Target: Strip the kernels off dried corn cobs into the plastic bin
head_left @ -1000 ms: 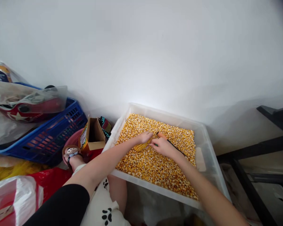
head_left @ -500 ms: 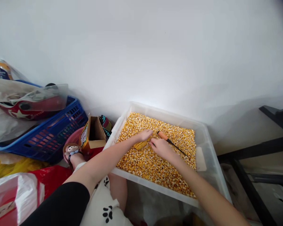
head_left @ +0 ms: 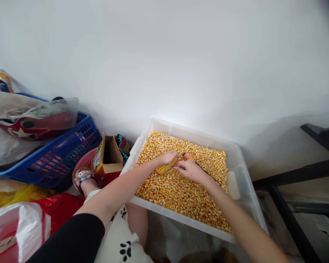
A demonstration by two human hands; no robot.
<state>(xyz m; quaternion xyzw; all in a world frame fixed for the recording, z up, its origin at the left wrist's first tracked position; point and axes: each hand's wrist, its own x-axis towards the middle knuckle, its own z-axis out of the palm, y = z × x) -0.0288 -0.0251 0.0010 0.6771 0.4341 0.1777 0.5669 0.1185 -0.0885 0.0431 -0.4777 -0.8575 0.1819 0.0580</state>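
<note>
The tool (head_left: 188, 157) in the right hand (head_left: 190, 170) is mostly hidden: only an orange handle end shows above the knuckles, a speck of green shows at the fingertips, and a thin dark shaft trails toward the bin's right edge, so its working tip cannot be made out. The right hand is closed around this tool. The corn cob (head_left: 167, 167) is partly covered by the left hand (head_left: 167, 158), whose fingers curl over its far end and pinch it; how much of the cob is already stripped is hard to tell. The cob's long axis runs slantwise, its near end pointing toward the bin's front left corner and its far end toward the right hand, and it lies low over the loose kernels (head_left: 178, 190) near the middle of the bin, slightly toward the back edge. The two hands meet there, fingertips almost touching. The translucent plastic bin (head_left: 237, 160) carries a deep layer of yellow kernels from edge to edge; its front right corner is cut off by the right forearm. Behind it rises a plain white wall (head_left: 164, 54). To the left of the bin stand an open cardboard box (head_left: 109, 157), a blue basket (head_left: 57, 157) loaded with plastic-wrapped goods, and red and yellow bags (head_left: 19, 219) on the floor. A dark metal frame (head_left: 304, 175) enters from the right edge.
</note>
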